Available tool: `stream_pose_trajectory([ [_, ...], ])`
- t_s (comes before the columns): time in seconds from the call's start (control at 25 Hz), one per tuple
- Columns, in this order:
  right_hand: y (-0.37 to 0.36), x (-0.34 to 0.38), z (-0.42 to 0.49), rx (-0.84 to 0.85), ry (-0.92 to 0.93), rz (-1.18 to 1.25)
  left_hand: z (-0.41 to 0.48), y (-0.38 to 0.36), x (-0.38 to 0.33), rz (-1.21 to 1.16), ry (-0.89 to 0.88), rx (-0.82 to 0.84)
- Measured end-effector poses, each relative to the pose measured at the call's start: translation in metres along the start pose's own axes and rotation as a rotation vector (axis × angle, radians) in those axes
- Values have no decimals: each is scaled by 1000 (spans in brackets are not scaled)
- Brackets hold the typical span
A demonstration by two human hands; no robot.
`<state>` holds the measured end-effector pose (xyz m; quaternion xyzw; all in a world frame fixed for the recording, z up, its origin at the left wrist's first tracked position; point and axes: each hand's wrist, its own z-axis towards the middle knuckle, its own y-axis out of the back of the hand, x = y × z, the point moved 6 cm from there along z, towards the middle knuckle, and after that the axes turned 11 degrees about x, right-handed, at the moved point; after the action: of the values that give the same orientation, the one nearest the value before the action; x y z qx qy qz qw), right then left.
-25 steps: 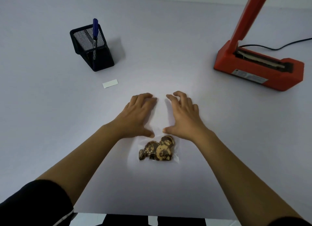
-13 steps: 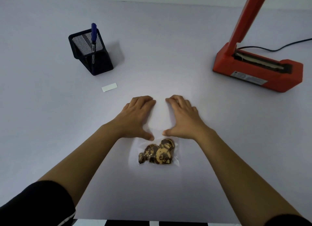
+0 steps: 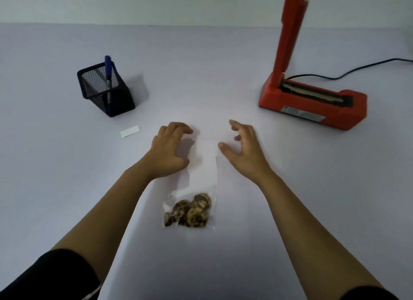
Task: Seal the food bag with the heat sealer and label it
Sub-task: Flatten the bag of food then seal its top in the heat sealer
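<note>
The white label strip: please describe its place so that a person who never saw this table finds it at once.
On the pale table, find the black mesh pen holder at the left. Just in front of it, toward the person and left of the left hand, lies the label. It is the only flat white paper strip; the food bag is clear.

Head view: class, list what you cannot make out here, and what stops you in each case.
All in the head view:
1. Heat sealer arm: top cut off by the upper edge.
2. Sealer's sticker: print blurred, too small.
3. Power cord: runs off the right edge.
4. Food bag mouth: clear film, partly under the left hand; whether its fingers grip it is hidden.
</note>
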<state>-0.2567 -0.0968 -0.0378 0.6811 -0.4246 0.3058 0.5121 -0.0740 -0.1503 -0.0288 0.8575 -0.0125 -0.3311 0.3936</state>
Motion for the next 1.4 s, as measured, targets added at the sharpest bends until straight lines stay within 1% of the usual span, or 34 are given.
stream_pose_trajectory([
  [0.08,47,-4,-12,-333,45,19,11,3,-30,-97,-71,-83],
  [0.16,97,-13,-30,-632,53,7,31,-3,-66,-152,-103,-83],
  [0.24,141,-27,-46,-886,35,4,57,-10,-98,-254,-87,-77],
  [0.28,162,-37,-52,-964,6,16,72,-13,-113,-324,-69,-76],
  [0.32,180,-47,-54,-981,-49,30,86,-16,-126,-389,-47,-78],
  [0.36,194,-59,-53,-934,-131,43,99,-18,-138,-447,-18,-81],
  [0.44,207,-86,-43,-733,-280,77,119,-21,-154,-543,39,-105],
  [0.48,209,-95,-39,-639,-295,85,126,-23,-161,-575,54,-119],
  [0.52,209,-100,-36,-578,-265,79,129,-25,-166,-606,57,-127],
  [0.6,209,-104,-39,-536,-205,73,132,-28,-175,-652,22,-137],
  [0.76,199,-106,-63,-562,-232,185,130,-29,-178,-698,-2,-152],
  [0.96,166,-101,-108,-603,-278,261,116,-39,-169,-628,23,-72],
  [1.08,147,-97,-128,-613,-308,264,106,-45,-162,-585,16,-43],
  [1.2,137,-97,-136,-602,-326,203,99,-47,-160,-466,4,-10],
  [1.24,137,-93,-137,-625,-296,146,97,-45,-161,-426,-8,-9],
  [1.32,138,-77,-143,-748,-159,-5,86,-38,-155,-376,-18,-55],
  [1.36,136,-67,-146,-814,-83,-56,77,-31,-148,-353,-11,-112],
  [1.4,128,-58,-147,-844,-27,-70,66,-24,-137,-313,8,-189],
])
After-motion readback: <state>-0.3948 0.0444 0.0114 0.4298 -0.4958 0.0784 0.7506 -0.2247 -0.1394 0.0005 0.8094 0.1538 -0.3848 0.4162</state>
